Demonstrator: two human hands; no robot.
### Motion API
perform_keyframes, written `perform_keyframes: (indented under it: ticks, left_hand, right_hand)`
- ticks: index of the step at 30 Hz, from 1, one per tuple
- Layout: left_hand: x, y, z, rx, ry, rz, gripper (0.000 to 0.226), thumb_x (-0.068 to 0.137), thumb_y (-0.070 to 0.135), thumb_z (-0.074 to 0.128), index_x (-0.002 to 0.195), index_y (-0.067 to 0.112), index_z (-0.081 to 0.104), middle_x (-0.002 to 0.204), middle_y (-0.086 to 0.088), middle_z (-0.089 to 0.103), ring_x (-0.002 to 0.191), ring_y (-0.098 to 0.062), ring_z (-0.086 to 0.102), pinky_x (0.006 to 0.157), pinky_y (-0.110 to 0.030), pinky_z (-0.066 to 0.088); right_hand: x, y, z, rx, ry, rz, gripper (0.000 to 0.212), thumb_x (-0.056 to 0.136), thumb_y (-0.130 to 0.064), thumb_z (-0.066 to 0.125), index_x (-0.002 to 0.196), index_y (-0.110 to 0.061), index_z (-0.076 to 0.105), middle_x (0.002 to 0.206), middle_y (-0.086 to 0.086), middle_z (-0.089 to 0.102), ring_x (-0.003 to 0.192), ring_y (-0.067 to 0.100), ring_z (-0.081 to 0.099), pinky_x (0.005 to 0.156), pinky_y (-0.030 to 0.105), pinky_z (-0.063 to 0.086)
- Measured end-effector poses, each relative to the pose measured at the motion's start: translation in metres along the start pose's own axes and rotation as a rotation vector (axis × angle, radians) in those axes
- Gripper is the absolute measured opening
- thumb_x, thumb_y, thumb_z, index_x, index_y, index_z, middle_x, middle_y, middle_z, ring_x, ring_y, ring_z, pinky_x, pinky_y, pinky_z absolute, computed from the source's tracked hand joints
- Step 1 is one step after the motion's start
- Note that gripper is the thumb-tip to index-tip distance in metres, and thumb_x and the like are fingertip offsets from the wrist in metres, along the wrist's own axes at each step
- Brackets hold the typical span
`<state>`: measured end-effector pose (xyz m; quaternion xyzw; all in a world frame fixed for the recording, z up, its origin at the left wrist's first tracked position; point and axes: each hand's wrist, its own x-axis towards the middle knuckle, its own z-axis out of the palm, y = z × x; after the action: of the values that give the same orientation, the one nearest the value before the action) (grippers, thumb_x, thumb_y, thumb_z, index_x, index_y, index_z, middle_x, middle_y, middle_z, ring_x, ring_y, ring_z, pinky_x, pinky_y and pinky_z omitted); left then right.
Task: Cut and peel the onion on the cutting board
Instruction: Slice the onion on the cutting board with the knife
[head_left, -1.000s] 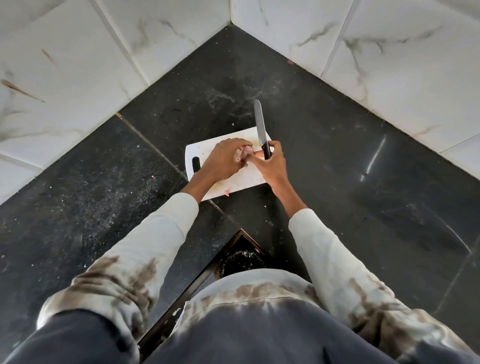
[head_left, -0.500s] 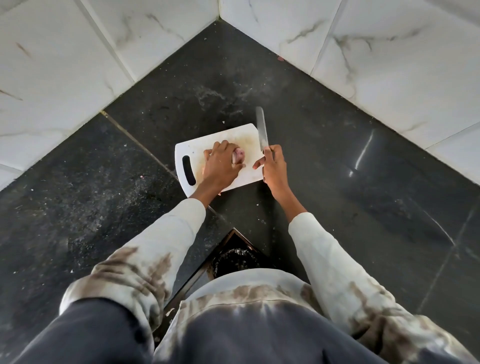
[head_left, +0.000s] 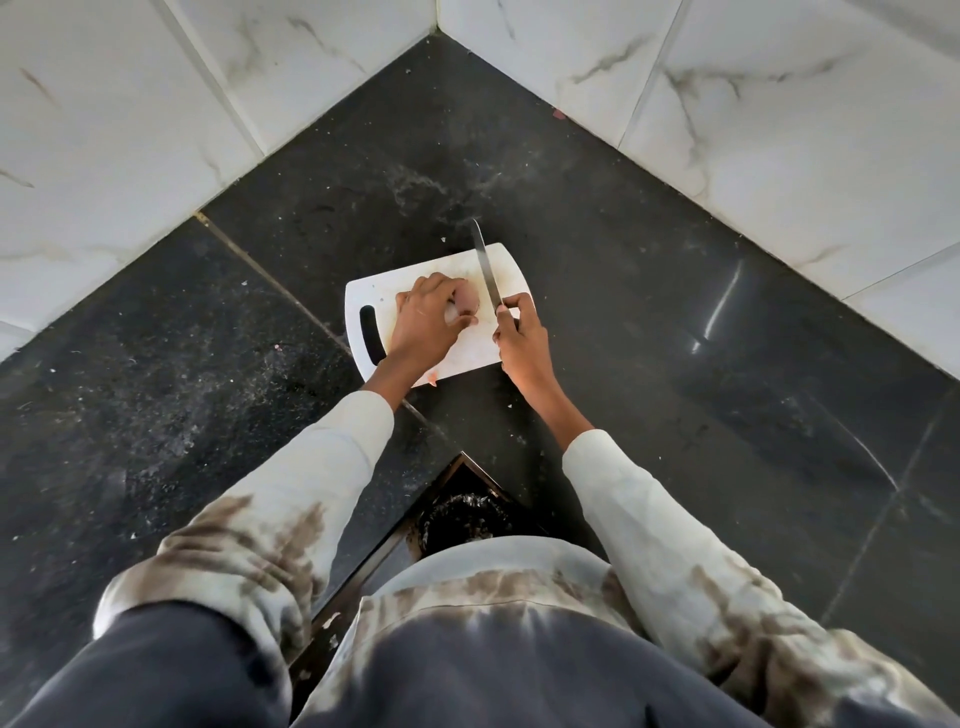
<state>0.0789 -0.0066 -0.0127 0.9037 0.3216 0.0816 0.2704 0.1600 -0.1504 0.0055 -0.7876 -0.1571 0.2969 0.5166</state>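
A white cutting board (head_left: 511, 270) with a slot handle at its left end lies on the dark stone counter. My left hand (head_left: 427, 319) curls over a pale pink onion (head_left: 466, 300) and holds it down on the board; most of the onion is hidden under the fingers. My right hand (head_left: 519, 338) grips the handle of a knife (head_left: 484, 265). The blade points away from me and stands just right of the onion, its edge over the board.
White marble-look wall tiles (head_left: 779, 130) close off the counter corner behind the board. A scrap of onion skin (head_left: 432, 378) lies at the board's near edge. The counter's inner corner edge (head_left: 462, 460) is close to my body, with dark floor below.
My left hand has pressed the onion down flat on the board. The knife has shifted a little left, from the board's right edge to right beside the onion.
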Motion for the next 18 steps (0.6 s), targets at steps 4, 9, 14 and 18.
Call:
perform_keyframes:
  ticks: [4, 9, 14, 18]
  left_hand:
    - [0.002, 0.0, 0.002, -0.076, 0.012, -0.058, 0.057, 0.086, 0.028, 0.088, 0.138, 0.022, 0.066, 0.137, 0.0, 0.07, 0.129, -0.024, 0.062, 0.117, -0.049, 0.041]
    - [0.003, 0.003, 0.004, -0.231, 0.031, -0.092, 0.037, 0.084, 0.026, 0.089, 0.115, 0.025, 0.068, 0.111, 0.008, 0.076, 0.105, -0.017, 0.072, 0.104, -0.05, 0.057]
    - [0.002, 0.011, 0.001, -0.257, 0.048, -0.109, 0.028, 0.089, 0.015, 0.086, 0.113, 0.014, 0.072, 0.109, 0.0, 0.076, 0.098, -0.013, 0.07, 0.088, -0.017, 0.053]
    - [0.002, 0.012, 0.001, -0.253, 0.044, -0.128, 0.024, 0.09, 0.011, 0.084, 0.111, 0.014, 0.072, 0.109, 0.001, 0.075, 0.098, -0.012, 0.069, 0.088, -0.018, 0.053]
  right_hand:
    - [-0.006, 0.001, 0.0, 0.023, -0.029, -0.006, 0.01, 0.11, -0.026, 0.044, 0.117, -0.02, 0.049, 0.073, 0.007, 0.053, 0.05, 0.009, 0.038, 0.045, 0.028, 0.033]
    - [-0.015, 0.001, -0.005, 0.016, -0.072, -0.059, 0.007, 0.111, -0.024, 0.042, 0.115, -0.019, 0.045, 0.072, 0.011, 0.049, 0.051, 0.01, 0.034, 0.045, 0.03, 0.03]
    - [-0.023, 0.005, -0.004, -0.088, -0.095, -0.118, 0.006, 0.111, -0.023, 0.042, 0.117, -0.02, 0.043, 0.073, 0.018, 0.053, 0.057, 0.017, 0.039, 0.052, 0.035, 0.033]
    - [-0.026, 0.004, -0.002, -0.129, -0.092, -0.137, 0.008, 0.111, -0.022, 0.042, 0.119, -0.02, 0.041, 0.079, 0.027, 0.059, 0.061, 0.025, 0.044, 0.056, 0.036, 0.037]
